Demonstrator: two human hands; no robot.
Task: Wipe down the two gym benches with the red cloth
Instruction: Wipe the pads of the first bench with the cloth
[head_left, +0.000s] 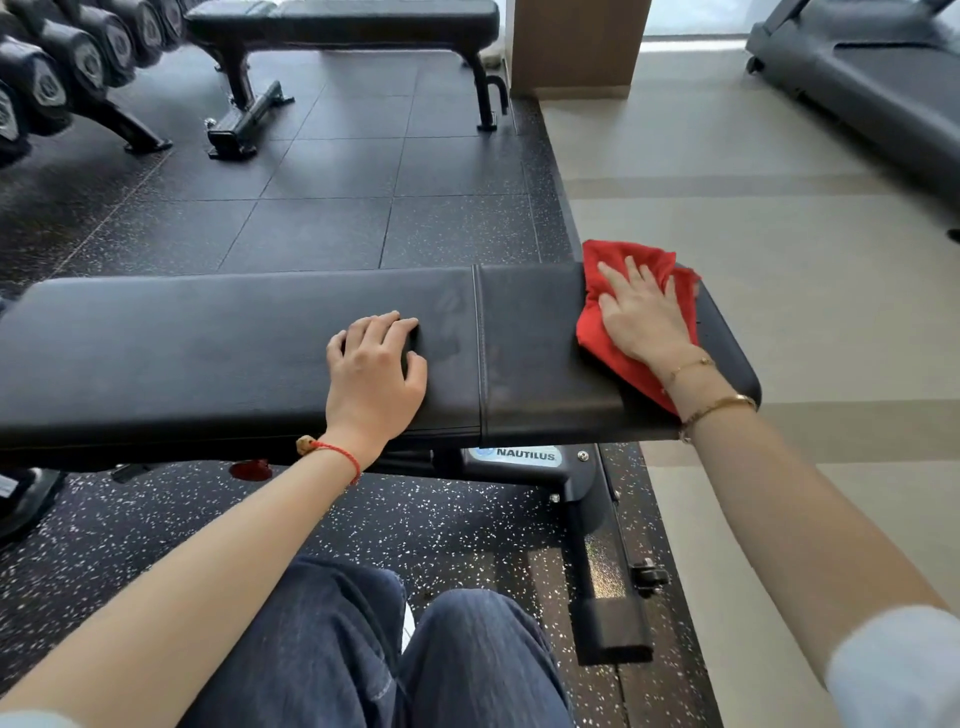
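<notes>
We are working on the near bench (234, 353), which lies crosswise in front of us, its long pad to our left and its short seat pad at the right end. Our right hand (647, 317) lies flat on the red cloth (597, 332), fingers straight and spread, pressing it onto the seat pad; nothing is gripped, the cloth is simply pinned under the palm. The cloth is bunched, with one corner hanging over the near edge of the pad beside our wrist. Our left hand (376, 364) rests on the long pad just left of the seam, fingers loosely curled with the tips on the vinyl, holding nothing and steadying us. We judge the step in hand to be wiping the seat end. To do it well, we keep the palm flat so that the cloth stays spread under it, and work in overlapping strokes from the far edge to the near edge, then across the seam, where dirt would likely collect. We should pull the hanging corner back under the hand so it does not drag. When the cloth reaches the long pad, the left hand must move off it. The second bench (343, 21) stands well apart across the dark floor, beside the dumbbell rack (78, 67), and seems still to be done.
</notes>
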